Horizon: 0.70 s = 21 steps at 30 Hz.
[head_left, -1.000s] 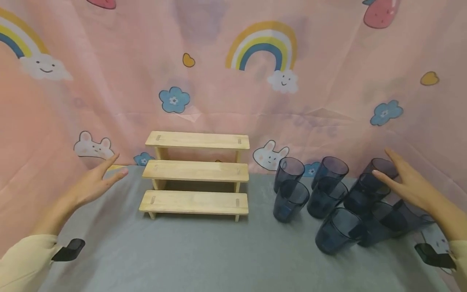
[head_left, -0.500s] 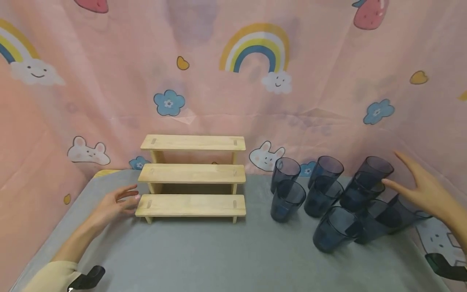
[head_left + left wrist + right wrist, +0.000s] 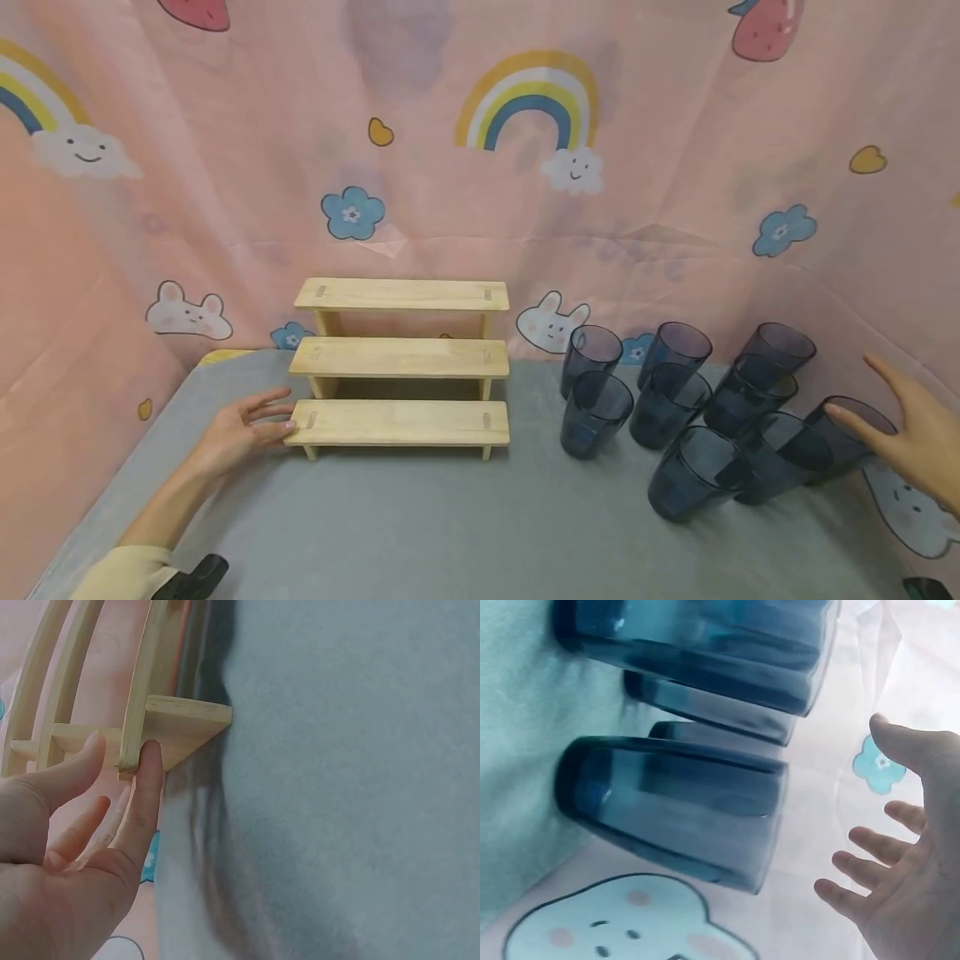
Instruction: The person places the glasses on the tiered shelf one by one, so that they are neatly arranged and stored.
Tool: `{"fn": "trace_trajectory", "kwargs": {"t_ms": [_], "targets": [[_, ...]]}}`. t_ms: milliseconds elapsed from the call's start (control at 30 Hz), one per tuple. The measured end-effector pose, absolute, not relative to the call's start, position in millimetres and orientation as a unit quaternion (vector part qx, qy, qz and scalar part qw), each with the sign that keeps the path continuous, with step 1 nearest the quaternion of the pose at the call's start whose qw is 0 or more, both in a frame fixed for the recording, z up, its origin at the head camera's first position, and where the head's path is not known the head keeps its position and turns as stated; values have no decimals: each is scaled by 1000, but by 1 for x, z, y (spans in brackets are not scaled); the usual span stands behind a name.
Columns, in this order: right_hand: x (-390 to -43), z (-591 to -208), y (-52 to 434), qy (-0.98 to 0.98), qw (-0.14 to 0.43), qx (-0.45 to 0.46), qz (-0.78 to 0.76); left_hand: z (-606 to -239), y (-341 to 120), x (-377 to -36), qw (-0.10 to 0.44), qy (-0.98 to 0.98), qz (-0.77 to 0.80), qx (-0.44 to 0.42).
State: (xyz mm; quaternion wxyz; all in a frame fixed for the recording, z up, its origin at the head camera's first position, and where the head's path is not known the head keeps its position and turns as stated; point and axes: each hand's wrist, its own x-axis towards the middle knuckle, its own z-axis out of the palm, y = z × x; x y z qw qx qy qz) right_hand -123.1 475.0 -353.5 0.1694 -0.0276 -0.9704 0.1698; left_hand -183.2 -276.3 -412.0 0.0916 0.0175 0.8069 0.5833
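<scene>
A three-tier wooden step shelf (image 3: 401, 423) stands against the fabric backdrop. My left hand (image 3: 236, 429) is at the left end of its lowest board. In the left wrist view a fingertip of my left hand (image 3: 97, 847) touches the board's end (image 3: 139, 705), while the thumb stands apart from it. Several dark blue clear tumblers stand upright to the right of the shelf. My right hand (image 3: 911, 433) is beside the rightmost tumbler (image 3: 843, 437). In the right wrist view my right hand (image 3: 907, 877) has spread fingers, apart from the tumbler (image 3: 690, 810), holding nothing.
A grey cloth (image 3: 450, 533) covers the table under everything. Pink printed fabric (image 3: 675, 125) hangs behind and along both sides. A front tumbler (image 3: 693, 475) and a left tumbler (image 3: 596, 417) mark the group's near and left edges.
My left hand has come in from the left and now touches the lowest board's end. My right hand has drawn away to the right from the tumblers. Shelf and tumblers stay where they were.
</scene>
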Motion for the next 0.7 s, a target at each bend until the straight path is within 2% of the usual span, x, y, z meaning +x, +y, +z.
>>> {"fn": "trace_trajectory", "kwargs": {"t_ms": [200, 333, 567, 700], "targets": [[-115, -377, 491, -954, 202, -39, 217, -417, -274, -184, 101, 786, 609, 12], [-111, -392, 500, -941, 189, -71, 273, -419, -274, -186, 116, 768, 630, 16], [-101, -420, 507, -915, 189, -72, 348, -418, -273, -187, 124, 761, 636, 19], [-99, -432, 507, -913, 158, -105, 360, -418, -273, -187, 124, 761, 637, 23]]}}
